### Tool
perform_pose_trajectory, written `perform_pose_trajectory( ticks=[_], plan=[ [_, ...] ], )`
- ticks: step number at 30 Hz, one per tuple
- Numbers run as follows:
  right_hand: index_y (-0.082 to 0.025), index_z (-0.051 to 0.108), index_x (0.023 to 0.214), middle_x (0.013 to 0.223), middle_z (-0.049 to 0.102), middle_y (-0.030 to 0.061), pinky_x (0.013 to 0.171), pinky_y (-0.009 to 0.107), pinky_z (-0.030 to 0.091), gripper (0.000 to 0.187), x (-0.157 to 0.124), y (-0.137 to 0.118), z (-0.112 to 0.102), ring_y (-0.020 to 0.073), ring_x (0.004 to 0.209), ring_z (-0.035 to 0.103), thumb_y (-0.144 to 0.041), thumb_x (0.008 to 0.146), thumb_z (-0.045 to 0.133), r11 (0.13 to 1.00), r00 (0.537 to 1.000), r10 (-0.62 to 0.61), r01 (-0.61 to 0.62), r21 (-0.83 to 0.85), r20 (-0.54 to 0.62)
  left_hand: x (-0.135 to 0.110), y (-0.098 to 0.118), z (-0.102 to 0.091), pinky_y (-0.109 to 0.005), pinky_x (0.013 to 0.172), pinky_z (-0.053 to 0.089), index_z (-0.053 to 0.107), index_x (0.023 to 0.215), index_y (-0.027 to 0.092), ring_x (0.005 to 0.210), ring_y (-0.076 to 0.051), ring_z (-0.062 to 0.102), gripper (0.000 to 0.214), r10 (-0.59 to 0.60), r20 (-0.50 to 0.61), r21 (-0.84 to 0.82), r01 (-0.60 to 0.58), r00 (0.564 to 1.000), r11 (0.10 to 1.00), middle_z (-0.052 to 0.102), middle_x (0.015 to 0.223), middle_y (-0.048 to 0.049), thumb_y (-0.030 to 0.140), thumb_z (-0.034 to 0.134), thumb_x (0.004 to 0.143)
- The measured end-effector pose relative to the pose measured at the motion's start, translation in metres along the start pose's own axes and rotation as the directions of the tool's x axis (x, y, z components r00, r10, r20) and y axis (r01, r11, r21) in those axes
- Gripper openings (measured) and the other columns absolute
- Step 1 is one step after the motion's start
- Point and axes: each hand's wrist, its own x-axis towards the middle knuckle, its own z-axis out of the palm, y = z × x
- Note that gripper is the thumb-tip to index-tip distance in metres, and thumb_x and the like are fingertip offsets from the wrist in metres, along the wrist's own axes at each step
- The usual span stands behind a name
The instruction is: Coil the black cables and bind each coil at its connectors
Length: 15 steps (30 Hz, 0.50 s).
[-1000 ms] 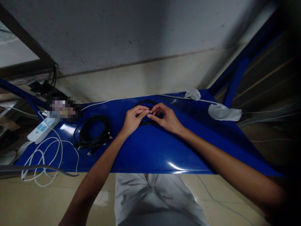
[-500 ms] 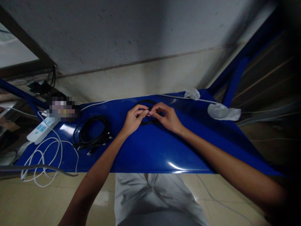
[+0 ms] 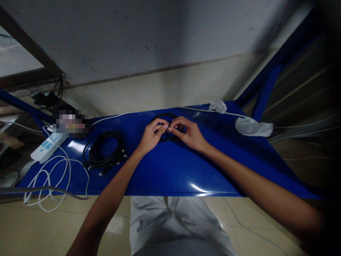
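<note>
A small coil of black cable lies at the far middle of a shiny blue table. My left hand and my right hand meet over that coil, fingertips pinched together on it. Both hands are closed on the cable; their fingers hide most of the loop's near side. A second, larger coil of black cable with plugs rests on the table to the left of my left hand, untouched.
A white power strip and loose white cable hang over the table's left end. Crumpled white cloth or paper and a smaller wad lie at the far right. A wall stands close behind the table.
Almost nothing has moved; my fingers have shifted slightly on the small black coil, staying pinched together over it.
</note>
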Motion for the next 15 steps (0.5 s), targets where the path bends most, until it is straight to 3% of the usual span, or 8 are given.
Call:
perform_pose_trajectory(
  ticks=[4,7,11,15],
  plan=[
    [-0.024,0.074,0.098,0.089,0.072,0.0035,0.074,0.037,0.05,0.034,-0.001,-0.002,0.0,0.0197,0.078,0.061,-0.058,0.099,0.075,0.995,0.996,0.085,-0.085,0.045,0.008,0.001,0.005,-0.007,-0.035,0.095,0.058,0.07,0.118,0.022,0.1,-0.021,0.078,0.033,0.067,0.042,0.149,-0.073,0.997,0.986,0.081,0.106,-0.0067,0.052,0.069,0.105],
    [-0.023,0.073,0.096,0.091,0.076,0.0043,0.076,0.037,0.053,0.035,-0.001,-0.002,0.0,0.021,0.082,0.066,-0.058,0.097,0.078,0.99,0.994,0.107,-0.107,0.095,0.002,0.001,0.009,-0.018,-0.037,0.1,0.056,0.072,0.122,0.023,0.106,-0.023,0.077,0.033,0.099,0.156,0.256,-0.137,0.983,0.957,0.081,0.111,-0.0072,0.05,0.074,0.102],
    [-0.023,0.072,0.096,0.097,0.079,0.0062,0.083,0.04,0.056,0.034,0.0,-0.001,-0.002,0.0233,0.087,0.071,-0.056,0.097,0.079,0.987,0.993,0.119,-0.118,0.112,-0.006,0.0,0.011,-0.029,-0.044,0.106,0.049,0.076,0.109,0.024,0.109,-0.026,0.073,0.035,0.085,0.342,0.446,-0.242,0.936,0.862,0.079,0.112,-0.0057,0.05,0.088,0.09],
    [-0.023,0.072,0.094,0.095,0.078,0.0056,0.081,0.039,0.055,0.034,0.002,0.0,-0.003,0.0225,0.086,0.07,-0.056,0.096,0.079,0.991,0.993,0.11,-0.107,0.082,-0.043,-0.001,0.008,-0.028,-0.045,0.108,0.043,0.074,0.104,0.024,0.113,-0.027,0.07,0.037,0.028,0.426,0.55,-0.283,0.904,0.786,0.076,0.114,-0.0042,0.048,0.095,0.083]
  ],
)
